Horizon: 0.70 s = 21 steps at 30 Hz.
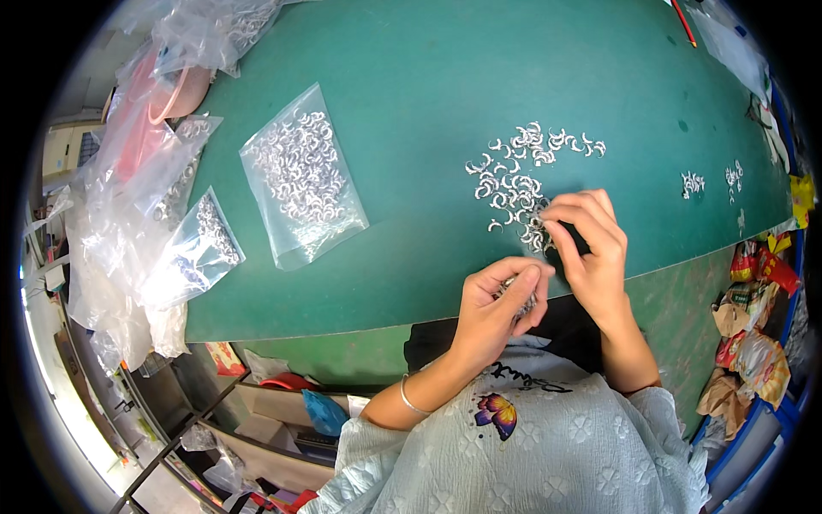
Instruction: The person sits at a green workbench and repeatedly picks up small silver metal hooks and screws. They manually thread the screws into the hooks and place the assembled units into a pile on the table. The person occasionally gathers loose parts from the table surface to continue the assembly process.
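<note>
Many small silver crescent-shaped pieces (pixel 514 188) lie loosely spread on the green tabletop, in front of my hands. My left hand (pixel 501 308) is curled closed near the table's front edge, with a cluster of the same silver pieces (pixel 520 300) showing between thumb and fingers. At the near right edge of the spread, my right hand (pixel 591 248) bends its thumb and fingers together over some pieces. Its fingertips partly hide what they pinch, which looks like one of the crescent pieces. The two hands are close together but apart.
A clear plastic bag (pixel 300 180) full of silver pieces lies left of centre. A smaller filled bag (pixel 210 236), crumpled plastic and a pink basket (pixel 181 92) crowd the left edge. Two little piles (pixel 692 184) lie at right. A red pencil (pixel 683 21) rests at the far right.
</note>
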{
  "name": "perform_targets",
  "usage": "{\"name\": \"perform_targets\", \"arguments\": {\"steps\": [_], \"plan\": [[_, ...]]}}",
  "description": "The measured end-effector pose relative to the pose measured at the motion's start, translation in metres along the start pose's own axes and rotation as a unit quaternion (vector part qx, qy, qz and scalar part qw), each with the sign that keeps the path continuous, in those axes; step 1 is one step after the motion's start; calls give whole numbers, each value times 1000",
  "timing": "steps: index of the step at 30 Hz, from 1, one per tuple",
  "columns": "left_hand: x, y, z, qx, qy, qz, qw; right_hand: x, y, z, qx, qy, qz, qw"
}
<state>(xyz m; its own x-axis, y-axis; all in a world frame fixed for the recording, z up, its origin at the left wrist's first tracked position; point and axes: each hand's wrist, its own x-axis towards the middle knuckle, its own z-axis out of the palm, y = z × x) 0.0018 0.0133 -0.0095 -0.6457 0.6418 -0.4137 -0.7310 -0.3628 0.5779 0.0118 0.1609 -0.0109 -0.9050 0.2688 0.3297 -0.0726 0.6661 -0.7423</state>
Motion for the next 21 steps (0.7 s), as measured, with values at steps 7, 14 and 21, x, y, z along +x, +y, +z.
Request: {"name": "perform_targets", "arguments": {"steps": [7,14,21], "plan": [[3,1,6,50,99,53,992,-9,-13,-18,158,-47,68,984],[5,-1,4,36,89,50,994,-11,-16,-17,64,-5,52,997],[3,0,6,27,88,31,995,-12,-13,-20,4,-16,82,997]]}}
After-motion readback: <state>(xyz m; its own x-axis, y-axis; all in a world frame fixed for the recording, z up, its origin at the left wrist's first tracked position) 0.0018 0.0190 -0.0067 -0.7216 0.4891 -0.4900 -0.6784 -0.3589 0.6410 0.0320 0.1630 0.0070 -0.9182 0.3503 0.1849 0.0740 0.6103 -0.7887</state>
